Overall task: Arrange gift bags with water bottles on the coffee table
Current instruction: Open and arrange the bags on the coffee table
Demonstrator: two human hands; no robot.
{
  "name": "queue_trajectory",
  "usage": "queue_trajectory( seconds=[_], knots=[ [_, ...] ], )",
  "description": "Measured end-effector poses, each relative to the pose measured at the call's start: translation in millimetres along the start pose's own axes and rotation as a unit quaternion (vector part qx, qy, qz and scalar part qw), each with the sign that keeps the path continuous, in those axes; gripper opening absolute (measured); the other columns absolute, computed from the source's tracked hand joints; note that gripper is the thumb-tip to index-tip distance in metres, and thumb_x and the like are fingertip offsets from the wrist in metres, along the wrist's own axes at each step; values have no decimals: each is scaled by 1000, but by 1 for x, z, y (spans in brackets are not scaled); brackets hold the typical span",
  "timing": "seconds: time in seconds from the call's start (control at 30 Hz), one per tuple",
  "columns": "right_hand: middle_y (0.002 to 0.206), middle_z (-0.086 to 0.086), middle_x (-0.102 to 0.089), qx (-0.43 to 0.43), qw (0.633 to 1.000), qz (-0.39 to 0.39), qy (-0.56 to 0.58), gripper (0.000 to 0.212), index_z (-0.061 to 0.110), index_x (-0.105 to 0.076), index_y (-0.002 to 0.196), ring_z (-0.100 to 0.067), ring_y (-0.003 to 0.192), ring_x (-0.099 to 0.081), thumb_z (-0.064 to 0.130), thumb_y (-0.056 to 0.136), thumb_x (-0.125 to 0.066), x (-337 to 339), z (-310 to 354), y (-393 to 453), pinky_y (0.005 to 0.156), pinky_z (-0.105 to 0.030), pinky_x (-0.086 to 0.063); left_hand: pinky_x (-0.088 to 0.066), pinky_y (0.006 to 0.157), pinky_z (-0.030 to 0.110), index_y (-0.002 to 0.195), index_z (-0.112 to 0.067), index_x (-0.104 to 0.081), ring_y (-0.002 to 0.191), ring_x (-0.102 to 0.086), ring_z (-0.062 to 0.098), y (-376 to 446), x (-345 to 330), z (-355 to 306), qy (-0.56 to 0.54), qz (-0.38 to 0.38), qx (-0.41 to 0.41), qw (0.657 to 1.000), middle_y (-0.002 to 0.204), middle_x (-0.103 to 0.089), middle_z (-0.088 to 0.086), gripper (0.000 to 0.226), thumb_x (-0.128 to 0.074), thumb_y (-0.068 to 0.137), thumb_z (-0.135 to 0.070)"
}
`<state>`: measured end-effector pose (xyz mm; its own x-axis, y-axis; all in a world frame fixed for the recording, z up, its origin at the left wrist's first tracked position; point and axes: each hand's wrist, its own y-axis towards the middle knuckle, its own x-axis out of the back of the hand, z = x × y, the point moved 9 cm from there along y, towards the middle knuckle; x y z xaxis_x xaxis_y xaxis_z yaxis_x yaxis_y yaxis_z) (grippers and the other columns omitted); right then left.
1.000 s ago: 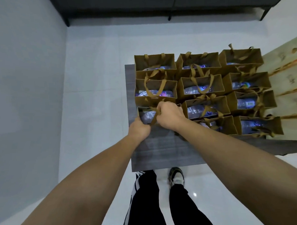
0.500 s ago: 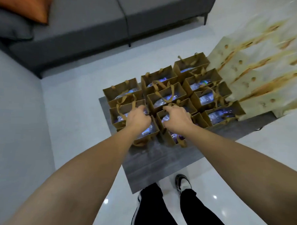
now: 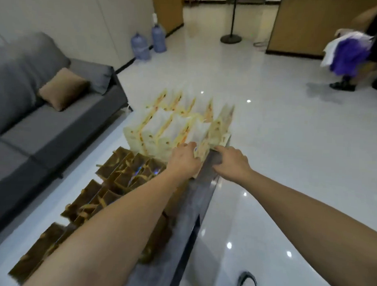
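Hands: left (image 3: 183, 162) grips cream bag (image 3: 201, 150); right (image 3: 231, 163) loosely spread beside it. Brown bags (image 3: 122, 177), sofa (image 3: 45, 125) left.

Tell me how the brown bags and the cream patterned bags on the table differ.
The brown bags are plain dark kraft with ribbon handles; the cream patterned bags are pale with orange markings. The brown bags stand nearer the person, the cream ones at the far end. Something blue glints inside the brown bags; the cream bags' insides look white. Both hands reach the cream bags: left hand, right hand. Both groups stand upright in rows on the coffee table.
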<state>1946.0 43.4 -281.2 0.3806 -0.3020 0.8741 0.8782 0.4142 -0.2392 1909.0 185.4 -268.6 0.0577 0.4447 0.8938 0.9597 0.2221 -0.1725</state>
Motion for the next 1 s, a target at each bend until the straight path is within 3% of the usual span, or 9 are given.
queue_trajectory(
  seconds=[0.2, 0.37, 0.7, 1.0],
  knots=[
    [146, -10, -48, -135, 988, -68, 36, 72, 28, -33, 155, -34, 134, -45, 37, 91, -65, 101, -205, -16, 107, -45, -41, -41, 101, 36, 147, -13, -44, 130, -48, 34, 66, -72, -204, 31, 58, -114, 991, 142, -50, 17, 56, -54, 94, -24],
    [145, -9, -48, -222, 967, -112, 58, 72, 28, -31, 156, -33, 134, -43, 36, 92, -64, 161, -339, -40, 106, -44, -38, -40, 106, 38, 149, -14, -42, 132, -46, 32, 100, -129, -339, 51, 100, -190, 975, 144, -48, 14, 57, -56, 95, -25],
    [138, -9, -50, -376, 906, -162, 109, 68, 29, -33, 154, -32, 130, -46, 35, 93, -62, 217, -534, -51, 102, -42, -39, -43, 107, 39, 150, -13, -41, 132, -46, 30, 176, -239, -553, 76, 182, -354, 914, 143, -49, 13, 57, -56, 97, -25],
    [146, -10, -48, -522, 812, -209, 156, 72, 27, -33, 155, -32, 134, -46, 37, 91, -65, 267, -678, -56, 108, -45, -42, -42, 106, 38, 150, -14, -41, 134, -44, 31, 248, -327, -728, 109, 255, -473, 836, 146, -47, 12, 57, -56, 96, -24]
  ],
)
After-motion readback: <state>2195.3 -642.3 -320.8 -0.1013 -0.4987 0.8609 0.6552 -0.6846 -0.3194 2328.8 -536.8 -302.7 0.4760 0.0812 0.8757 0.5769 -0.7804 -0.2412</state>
